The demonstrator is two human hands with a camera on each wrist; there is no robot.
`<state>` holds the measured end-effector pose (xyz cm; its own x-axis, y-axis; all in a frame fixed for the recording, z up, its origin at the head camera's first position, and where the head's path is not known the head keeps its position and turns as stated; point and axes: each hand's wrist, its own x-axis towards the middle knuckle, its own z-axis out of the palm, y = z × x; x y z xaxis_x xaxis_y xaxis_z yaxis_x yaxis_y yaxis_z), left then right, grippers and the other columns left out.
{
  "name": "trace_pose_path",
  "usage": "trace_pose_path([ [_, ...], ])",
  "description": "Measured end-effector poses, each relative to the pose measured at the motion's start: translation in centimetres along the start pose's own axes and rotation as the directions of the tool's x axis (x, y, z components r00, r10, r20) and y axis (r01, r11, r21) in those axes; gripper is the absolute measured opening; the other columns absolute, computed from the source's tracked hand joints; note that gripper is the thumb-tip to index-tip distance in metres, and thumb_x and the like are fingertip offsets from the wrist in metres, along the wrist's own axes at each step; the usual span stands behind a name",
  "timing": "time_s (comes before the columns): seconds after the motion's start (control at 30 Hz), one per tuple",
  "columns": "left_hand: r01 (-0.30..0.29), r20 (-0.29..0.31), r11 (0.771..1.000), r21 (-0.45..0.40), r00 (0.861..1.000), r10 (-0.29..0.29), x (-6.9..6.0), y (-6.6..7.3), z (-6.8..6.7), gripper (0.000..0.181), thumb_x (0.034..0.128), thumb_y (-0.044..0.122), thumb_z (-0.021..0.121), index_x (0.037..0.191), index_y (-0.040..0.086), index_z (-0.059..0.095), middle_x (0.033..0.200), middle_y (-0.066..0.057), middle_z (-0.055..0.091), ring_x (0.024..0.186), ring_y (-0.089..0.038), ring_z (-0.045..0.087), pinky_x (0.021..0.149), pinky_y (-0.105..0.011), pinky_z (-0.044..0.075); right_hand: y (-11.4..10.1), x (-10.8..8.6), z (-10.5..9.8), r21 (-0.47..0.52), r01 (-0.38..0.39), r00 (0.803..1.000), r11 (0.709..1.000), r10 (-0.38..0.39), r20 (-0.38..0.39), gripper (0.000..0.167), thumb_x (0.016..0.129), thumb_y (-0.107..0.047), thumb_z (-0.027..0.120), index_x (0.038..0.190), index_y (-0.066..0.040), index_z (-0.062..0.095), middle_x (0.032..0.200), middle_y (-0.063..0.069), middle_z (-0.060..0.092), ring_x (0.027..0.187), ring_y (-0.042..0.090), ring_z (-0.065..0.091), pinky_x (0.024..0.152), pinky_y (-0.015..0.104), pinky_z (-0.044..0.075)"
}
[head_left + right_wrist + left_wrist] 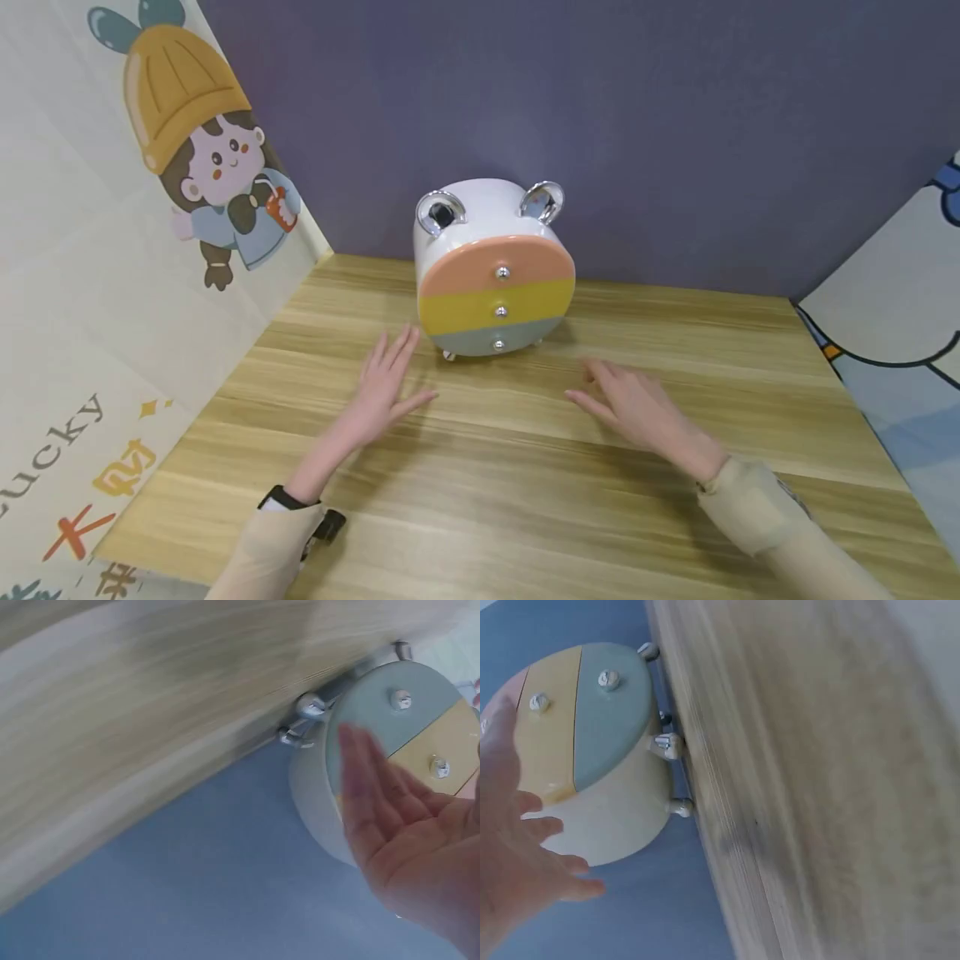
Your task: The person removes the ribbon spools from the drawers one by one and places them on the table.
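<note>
A small rounded drawer box (495,304) stands upright on the wooden table, close to the back wall. Its front has orange, yellow and grey-green bands, each with a silver knob, and two silver ears rise from its white top. Short silver feet (667,744) hold it off the tabletop. My left hand (382,392) is in front of the box's left side, fingers spread, holding nothing. To the front right, apart from the box, my right hand (637,408) hovers with loosely bent fingers and nothing in them. The right wrist view shows the right palm (420,840) before the box.
The wooden table (480,500) reaches back to a dark blue-purple wall (675,142). On the left hangs a pale sheet (82,292) with a printed cartoon figure and lettering. Another printed panel (900,275) borders the right side.
</note>
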<state>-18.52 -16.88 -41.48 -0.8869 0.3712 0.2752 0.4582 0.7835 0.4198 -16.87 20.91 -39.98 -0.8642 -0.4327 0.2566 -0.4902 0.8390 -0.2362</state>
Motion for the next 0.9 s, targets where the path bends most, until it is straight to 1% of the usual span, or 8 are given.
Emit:
trace_pose_path([
  [0.1,-0.038,-0.06,0.992,-0.123,0.998,0.031,0.9,-0.6,-0.6,0.086,0.0926,0.032,0.068,0.158,0.005,0.02,0.165,-0.019,0.018,0.152,-0.048,0.009,0.12,-0.07,0.01,-0.5,1.2,-0.2,0.2,-0.037,0.999,0.979,0.029,0.041,0.044,0.101,-0.042,0.054,0.123,-0.004,0.064,0.094,0.003,0.074,0.08,0.012,0.069,0.067,0.027,0.058],
  [0.17,-0.058,-0.09,0.979,-0.196,0.995,0.041,1.6,-1.0,-0.9,0.08,0.0941,0.028,0.067,0.158,0.007,0.022,0.164,-0.018,0.021,0.152,-0.046,0.012,0.121,-0.068,0.012,-0.9,2.0,-0.2,0.357,-0.077,0.996,0.931,0.052,0.079,0.04,0.104,-0.039,0.051,0.119,-0.005,0.066,0.094,0.005,0.074,0.081,0.014,0.07,0.07,0.027,0.059],
  [0.23,-0.077,-0.118,0.966,-0.246,0.992,0.049,2.3,-1.2,-1.2,0.077,0.0954,0.025,0.065,0.158,0.009,0.024,0.165,-0.016,0.023,0.153,-0.042,0.014,0.122,-0.066,0.012,-1.3,2.8,-0.3,0.498,-0.133,0.989,0.857,0.082,0.123,0.037,0.105,-0.037,0.049,0.114,-0.006,0.067,0.094,0.009,0.073,0.084,0.021,0.071,0.071,0.029,0.061],
  [0.37,-0.131,-0.18,0.948,-0.29,0.98,0.08,3.9,-1.7,-1.5,0.072,0.0973,0.022,0.062,0.157,0.009,0.025,0.165,-0.014,0.022,0.153,-0.04,0.016,0.123,-0.064,0.013,-2.0,4.4,-0.2,0.715,-0.247,0.967,0.654,0.117,0.227,0.04,0.106,-0.034,0.046,0.118,0.001,0.062,0.101,0.024,0.069,0.089,0.036,0.071,0.079,0.042,0.063],
  [0.47,-0.154,-0.216,0.941,-0.302,0.972,0.09,5.0,-1.9,-1.6,0.07,0.0986,0.021,0.059,0.158,0.009,0.024,0.166,-0.014,0.019,0.154,-0.039,0.015,0.123,-0.065,0.012,-2.5,5.6,-0.4,0.775,-0.305,0.95,0.554,0.119,0.289,0.047,0.107,-0.036,0.042,0.123,0.005,0.058,0.109,0.029,0.067,0.091,0.036,0.07,0.085,0.049,0.061],
  [0.6,-0.149,-0.241,0.933,-0.327,0.968,0.07,6.0,-1.9,-1.9,0.069,0.1019,0.026,0.053,0.16,0.012,0.017,0.168,-0.009,0.013,0.155,-0.036,0.009,0.124,-0.063,0.009,-3.3,7.1,-0.8,0.808,-0.366,0.928,0.462,0.116,0.354,0.056,0.107,-0.045,0.037,0.128,0.003,0.055,0.117,0.029,0.065,0.091,0.027,0.07,0.091,0.05,0.058],
  [0.7,-0.147,-0.263,0.926,-0.349,0.963,0.054,6.7,-1.9,-2.2,0.069,0.1046,0.038,0.046,0.16,0.015,0.013,0.169,-0.008,0.009,0.156,-0.033,0.006,0.124,-0.063,0.007,-3.8,8.2,-1.1,0.834,-0.389,0.918,0.391,0.093,0.385,0.063,0.107,-0.049,0.034,0.133,0.006,0.05,0.122,0.029,0.063,0.089,0.019,0.07,0.095,0.047,0.057],
  [0.9,-0.173,-0.31,0.911,-0.375,0.949,0.053,8.3,-2.1,-2.8,0.077,0.1011,0.06,0.036,0.161,0.016,0.014,0.169,-0.007,0.009,0.156,-0.031,0.006,0.124,-0.063,0.006,-4.8,10.0,-1.9,0.873,-0.425,0.903,0.24,0.047,0.427,0.068,0.106,-0.052,0.032,0.135,0.008,0.047,0.102,0.0,0.074,0.084,0.011,0.07,0.085,0.03,0.06],
])
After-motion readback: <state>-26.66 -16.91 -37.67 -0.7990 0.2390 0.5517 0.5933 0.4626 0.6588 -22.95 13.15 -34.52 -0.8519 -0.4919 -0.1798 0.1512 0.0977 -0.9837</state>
